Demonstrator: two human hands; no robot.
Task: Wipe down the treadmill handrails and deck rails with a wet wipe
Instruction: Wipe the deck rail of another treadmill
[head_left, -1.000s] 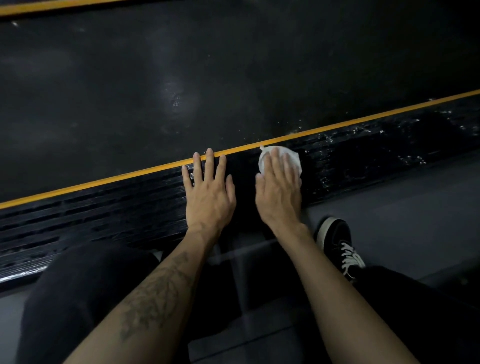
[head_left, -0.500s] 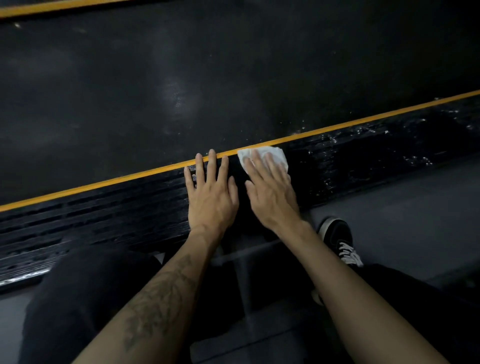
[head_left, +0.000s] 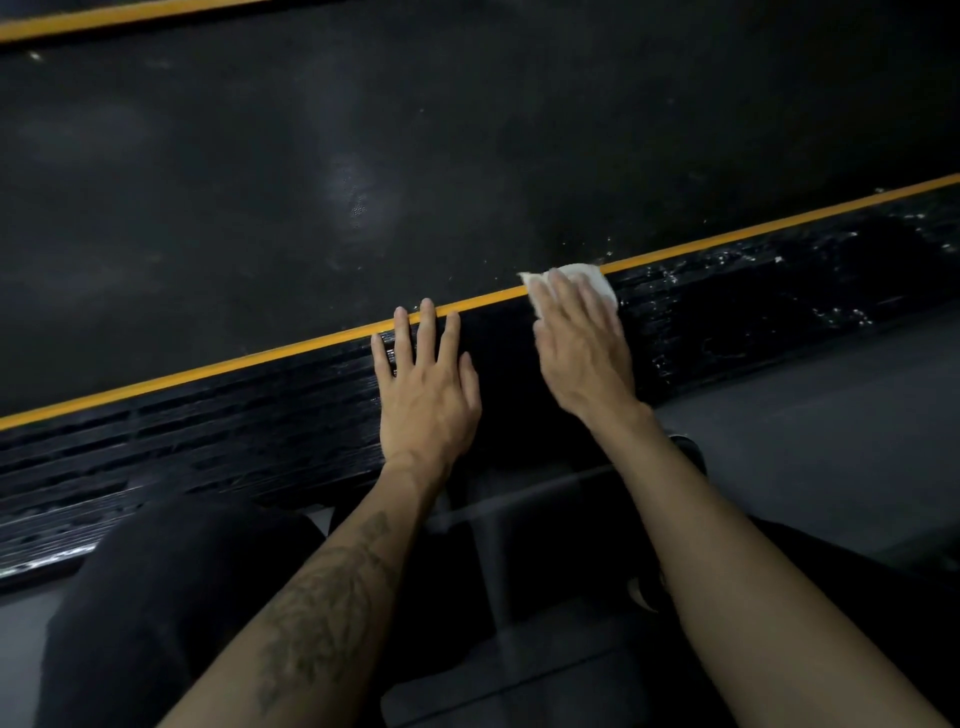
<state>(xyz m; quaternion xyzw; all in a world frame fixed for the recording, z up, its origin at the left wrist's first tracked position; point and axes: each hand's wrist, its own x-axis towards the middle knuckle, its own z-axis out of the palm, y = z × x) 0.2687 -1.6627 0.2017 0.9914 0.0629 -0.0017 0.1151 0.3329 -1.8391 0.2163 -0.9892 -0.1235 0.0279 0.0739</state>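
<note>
A black ribbed deck rail (head_left: 249, 436) runs across the view from lower left to upper right, edged by a yellow stripe (head_left: 208, 370). My right hand (head_left: 584, 348) lies flat on a white wet wipe (head_left: 597, 280) and presses it onto the rail at the stripe; only the wipe's far edge shows beyond my fingers. My left hand (head_left: 426, 389) rests flat on the rail to the left, fingers straight and spread, tips at the stripe. Wet streaks (head_left: 753, 270) glisten on the rail to the right of the wipe.
The dark treadmill belt (head_left: 415, 156) fills the upper half, with a second yellow stripe (head_left: 104, 21) at the top left. My knee in black trousers (head_left: 171, 597) is at the lower left. Grey floor (head_left: 831, 415) lies on the right, a shoe (head_left: 688, 449) partly hidden behind my right forearm.
My right hand slid the wipe left towards my left hand, then back right and up to the yellow stripe. My left hand stayed planted on the rail.
</note>
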